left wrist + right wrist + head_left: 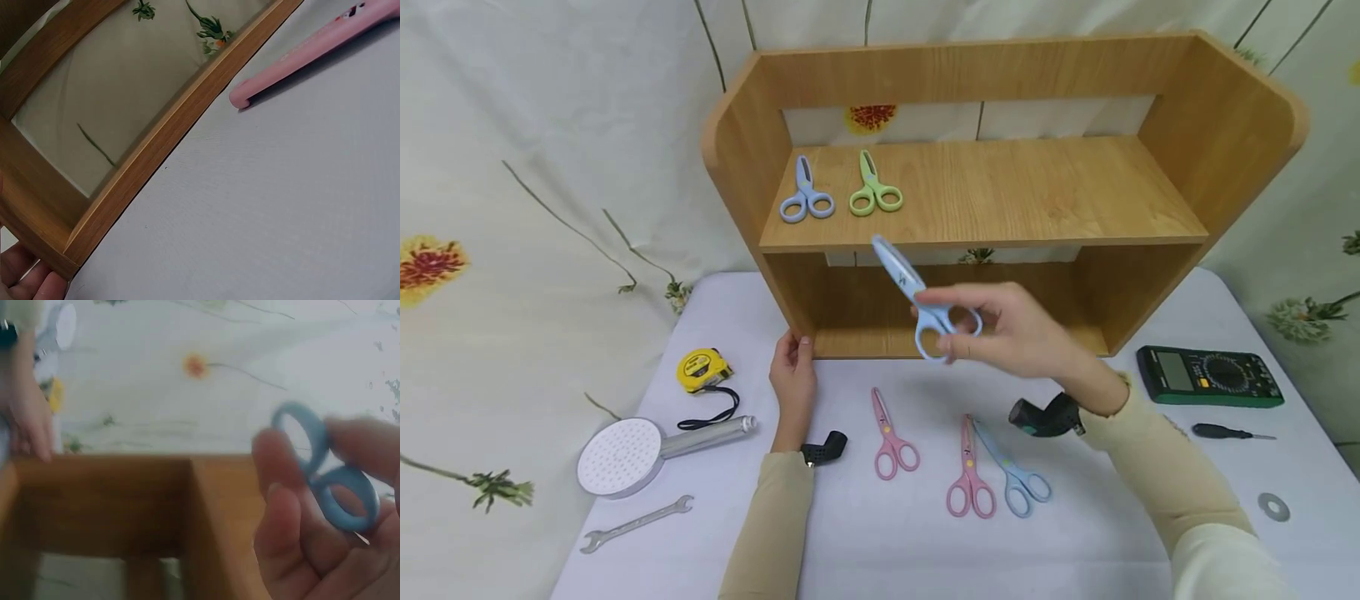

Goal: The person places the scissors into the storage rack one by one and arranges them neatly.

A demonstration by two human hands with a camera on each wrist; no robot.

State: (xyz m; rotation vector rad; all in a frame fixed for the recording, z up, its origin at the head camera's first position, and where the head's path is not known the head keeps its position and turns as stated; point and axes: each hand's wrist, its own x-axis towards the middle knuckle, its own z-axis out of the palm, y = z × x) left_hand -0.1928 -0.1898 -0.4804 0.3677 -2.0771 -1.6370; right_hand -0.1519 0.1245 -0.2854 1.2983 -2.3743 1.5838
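Observation:
My right hand (1007, 329) holds a pair of light blue scissors (901, 271) by the handles, blades pointing up and left, in front of the wooden shelf (985, 246). In the right wrist view the blue finger loops (306, 434) sit between thumb and fingers. My left hand (793, 383) grips the shelf's lower left corner; in the left wrist view its fingers (50, 286) show at that corner. On the upper board lie periwinkle scissors (805, 200) and green scissors (871, 192). Pink scissors (889, 437), another pink pair (970, 475) and blue scissors (1017, 475) lie on the table.
To the left lie a yellow tape measure (702, 369), a shower head (625, 458) and a wrench (636, 523). A multimeter (1210, 377), a screwdriver (1228, 432) and a metal washer (1273, 506) lie on the right. Flowered cloth (550, 208) hangs behind the shelf.

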